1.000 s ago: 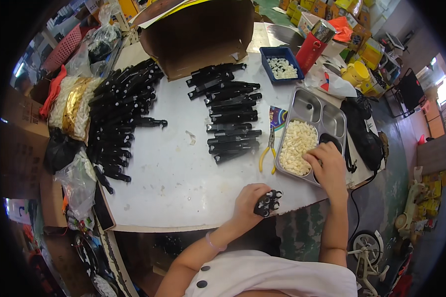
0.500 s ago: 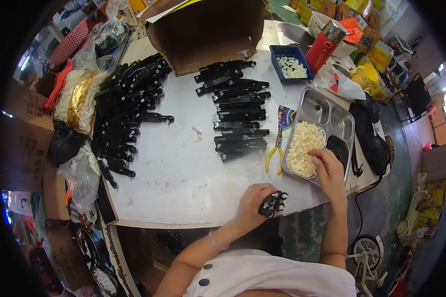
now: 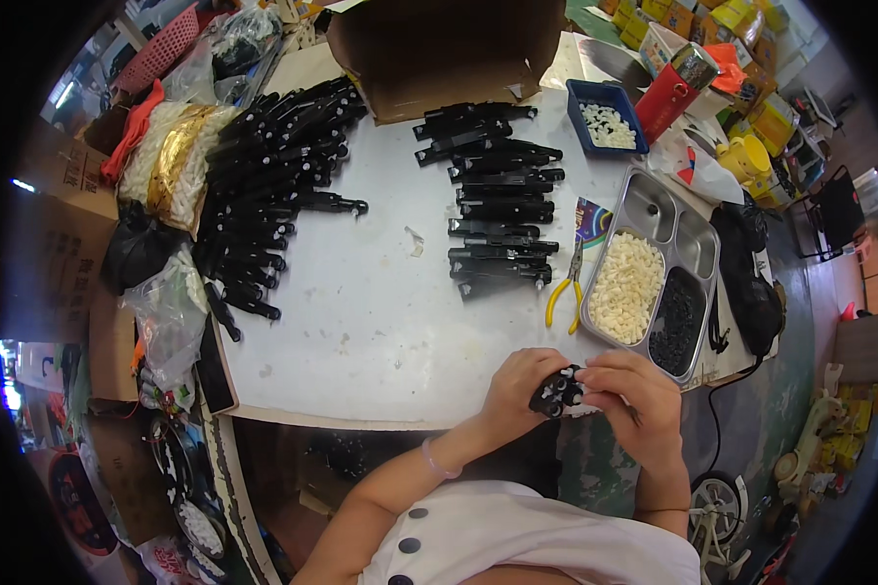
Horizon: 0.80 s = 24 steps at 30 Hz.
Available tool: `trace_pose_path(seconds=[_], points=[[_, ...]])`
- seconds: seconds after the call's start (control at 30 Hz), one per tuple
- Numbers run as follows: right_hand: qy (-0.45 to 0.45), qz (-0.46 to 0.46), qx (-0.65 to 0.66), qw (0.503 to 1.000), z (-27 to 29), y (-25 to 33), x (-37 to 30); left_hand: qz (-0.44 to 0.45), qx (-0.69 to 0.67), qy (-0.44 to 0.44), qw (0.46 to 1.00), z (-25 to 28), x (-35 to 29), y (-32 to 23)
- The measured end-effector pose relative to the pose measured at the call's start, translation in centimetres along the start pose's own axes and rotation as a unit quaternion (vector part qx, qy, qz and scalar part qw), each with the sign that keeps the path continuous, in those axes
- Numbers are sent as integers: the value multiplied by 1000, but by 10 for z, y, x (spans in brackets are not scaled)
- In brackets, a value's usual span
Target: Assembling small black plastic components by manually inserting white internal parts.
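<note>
My left hand (image 3: 519, 392) is wrapped round a bundle of black plastic parts (image 3: 554, 394), just past the table's front edge. White tips show on the end of the bundle that faces right. The fingers of my right hand (image 3: 636, 395) are pinched together against that end. A small white piece seems to sit at its fingertips, partly hidden by them. Right beyond this hand lies a steel compartment tray (image 3: 694, 376), with cream-white small pieces (image 3: 626, 288) in one section and small black pieces (image 3: 675, 322) in another.
Yellow-handled pliers (image 3: 568, 288) lie left of the tray. A column of black parts (image 3: 502, 210) runs up the table (image 3: 361, 322), and a larger pile (image 3: 273, 156) fills its left side. Behind stand an open cardboard box (image 3: 449, 68), a blue bin (image 3: 610, 146) and a red flask (image 3: 665, 105).
My right hand has left the white pieces in the tray and come to the end of the bundle. My left hand still holds the bundle. The whole view has shifted slightly.
</note>
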State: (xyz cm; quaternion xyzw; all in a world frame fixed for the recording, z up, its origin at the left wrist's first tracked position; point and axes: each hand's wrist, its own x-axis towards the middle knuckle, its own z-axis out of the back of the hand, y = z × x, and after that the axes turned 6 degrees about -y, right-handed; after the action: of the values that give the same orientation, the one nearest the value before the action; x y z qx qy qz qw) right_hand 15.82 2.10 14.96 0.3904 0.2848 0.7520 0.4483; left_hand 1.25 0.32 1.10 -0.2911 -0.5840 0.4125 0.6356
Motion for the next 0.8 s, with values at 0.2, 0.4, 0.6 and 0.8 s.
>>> trace_pose_path(seconds=[0.2, 0.4, 0.6, 0.8], points=[[30, 170, -187, 967, -1, -2, 13, 2, 2, 0, 1000, -1, 1, -1], [118, 264, -210, 934, 3, -10, 26, -1, 7, 7, 1000, 0, 1, -1], [175, 301, -185, 919, 8, -18, 35, -1, 8, 10, 1000, -1, 0, 2], [218, 357, -364, 832, 16, 7, 33, 7, -1, 10, 1000, 0, 5, -3]])
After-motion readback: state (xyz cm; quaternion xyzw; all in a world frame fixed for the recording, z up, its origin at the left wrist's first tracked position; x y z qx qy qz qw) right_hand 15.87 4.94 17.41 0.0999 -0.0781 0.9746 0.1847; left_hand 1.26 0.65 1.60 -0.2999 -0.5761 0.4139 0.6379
